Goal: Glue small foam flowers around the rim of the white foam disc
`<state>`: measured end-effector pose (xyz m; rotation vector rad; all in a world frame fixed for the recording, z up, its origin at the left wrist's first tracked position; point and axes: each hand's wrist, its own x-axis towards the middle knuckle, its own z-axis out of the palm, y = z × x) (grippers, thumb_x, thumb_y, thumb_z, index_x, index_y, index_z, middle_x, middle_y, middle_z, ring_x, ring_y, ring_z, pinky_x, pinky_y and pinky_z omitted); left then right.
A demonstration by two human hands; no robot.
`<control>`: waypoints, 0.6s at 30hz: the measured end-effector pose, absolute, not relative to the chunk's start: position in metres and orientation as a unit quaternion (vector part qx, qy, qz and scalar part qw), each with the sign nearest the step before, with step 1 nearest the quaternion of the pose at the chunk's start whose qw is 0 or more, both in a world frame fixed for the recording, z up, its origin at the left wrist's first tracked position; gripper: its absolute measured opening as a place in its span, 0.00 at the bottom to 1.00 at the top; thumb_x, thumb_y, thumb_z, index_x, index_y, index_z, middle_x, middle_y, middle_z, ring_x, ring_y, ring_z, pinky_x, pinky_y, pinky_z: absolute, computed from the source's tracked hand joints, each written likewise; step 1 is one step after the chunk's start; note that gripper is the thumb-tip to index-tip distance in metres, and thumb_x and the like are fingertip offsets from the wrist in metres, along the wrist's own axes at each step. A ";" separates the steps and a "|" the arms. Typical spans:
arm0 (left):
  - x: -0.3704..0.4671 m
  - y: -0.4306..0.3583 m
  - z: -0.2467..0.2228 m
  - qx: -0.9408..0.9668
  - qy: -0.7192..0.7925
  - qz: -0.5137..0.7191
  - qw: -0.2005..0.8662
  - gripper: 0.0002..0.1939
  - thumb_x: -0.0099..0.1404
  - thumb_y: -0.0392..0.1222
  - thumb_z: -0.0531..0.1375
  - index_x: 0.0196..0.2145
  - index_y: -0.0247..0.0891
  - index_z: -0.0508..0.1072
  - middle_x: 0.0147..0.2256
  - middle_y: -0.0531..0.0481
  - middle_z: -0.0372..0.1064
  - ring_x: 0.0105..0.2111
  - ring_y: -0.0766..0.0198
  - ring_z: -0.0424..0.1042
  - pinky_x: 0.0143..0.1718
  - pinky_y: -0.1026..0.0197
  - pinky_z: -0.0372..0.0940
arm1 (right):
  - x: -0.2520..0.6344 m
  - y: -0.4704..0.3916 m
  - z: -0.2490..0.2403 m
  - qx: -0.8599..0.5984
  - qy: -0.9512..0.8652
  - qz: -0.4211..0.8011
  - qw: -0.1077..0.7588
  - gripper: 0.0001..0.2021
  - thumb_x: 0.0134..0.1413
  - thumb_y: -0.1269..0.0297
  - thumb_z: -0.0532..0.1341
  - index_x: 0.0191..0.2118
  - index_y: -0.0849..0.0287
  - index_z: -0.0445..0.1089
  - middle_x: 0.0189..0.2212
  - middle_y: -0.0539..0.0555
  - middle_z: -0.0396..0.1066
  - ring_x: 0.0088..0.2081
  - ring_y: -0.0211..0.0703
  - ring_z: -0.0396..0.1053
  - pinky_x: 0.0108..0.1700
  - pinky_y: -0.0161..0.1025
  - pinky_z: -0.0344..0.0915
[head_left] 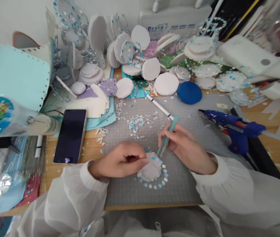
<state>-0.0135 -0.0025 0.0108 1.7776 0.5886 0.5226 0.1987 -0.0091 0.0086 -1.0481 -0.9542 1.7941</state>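
Note:
Teal tweezers [167,135] are gripped in my right hand [181,144], tips pointing down at the upper right edge of a small white disc [152,169]. Pale blue and white star-shaped pieces [165,175] curve around the disc's lower right side and also dot its rim. My left hand [124,159] is closed with thumb and fingers together at the disc's left edge, covering part of it. Whether a tiny piece sits between the tweezer tips is too small to tell. Loose star pieces [137,123] lie in a heap beyond my hands.
Under the work is a grey cutting mat [127,194]. A blue glue gun [236,126] lies right, a white pen [159,107] ahead, a phone [70,136] left. White discs [166,83] and star-trimmed wire pieces crowd the back, beside a dark blue round lid [189,92].

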 end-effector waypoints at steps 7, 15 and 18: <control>-0.012 -0.006 0.012 0.682 0.344 0.254 0.593 0.15 0.66 0.42 0.55 0.23 0.33 0.65 0.22 0.54 0.58 0.23 0.71 0.56 0.24 0.67 0.53 | 0.213 0.002 0.018 -0.361 -0.309 0.758 0.446 0.06 0.56 0.67 0.52 0.30 0.57 0.64 0.25 0.51 0.66 0.31 0.40 0.65 0.37 0.39 0.61; -0.013 -0.004 0.011 0.644 0.363 0.292 0.607 0.15 0.66 0.44 0.57 0.25 0.33 0.68 0.23 0.52 0.61 0.24 0.70 0.59 0.26 0.66 0.55 | 0.217 -0.001 0.028 -0.444 -0.452 0.685 0.361 0.05 0.51 0.62 0.59 0.31 0.58 0.64 0.20 0.45 0.54 0.19 0.31 0.48 0.22 0.34 0.45; -0.013 -0.003 0.011 0.641 0.356 0.313 0.604 0.14 0.65 0.43 0.58 0.25 0.33 0.68 0.24 0.52 0.62 0.25 0.69 0.60 0.28 0.65 0.56 | 0.215 -0.004 0.028 -0.498 -0.533 0.592 0.342 0.11 0.48 0.61 0.64 0.36 0.57 0.64 0.24 0.45 0.56 0.21 0.31 0.50 0.22 0.33 0.46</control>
